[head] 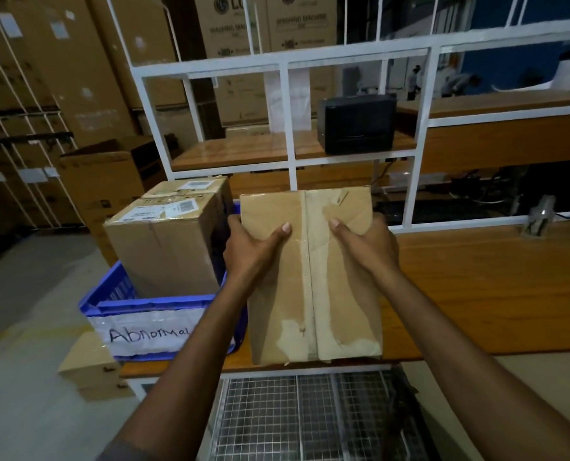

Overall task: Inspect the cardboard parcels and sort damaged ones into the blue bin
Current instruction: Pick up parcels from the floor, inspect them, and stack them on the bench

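Note:
I hold a brown cardboard parcel (313,294) over the front of the wooden table, its taped seam facing me. The tape is peeling and the far corner looks torn and creased. My left hand (250,247) grips its left edge with the thumb on top. On the right edge my right hand (366,244) grips the same way. The blue bin (117,294), labelled "Abnormal", stands at the table's left end, just left of the parcel. A labelled cardboard box (167,237) sits in the bin, with a second box (190,188) behind it.
The wooden table (476,284) stretches to the right. A white metal frame (290,121) with a shelf stands behind it, holding a black device (356,124). A small carton (91,364) lies on the floor at the left. Large cartons line the back. A wire mesh rack (310,417) sits below.

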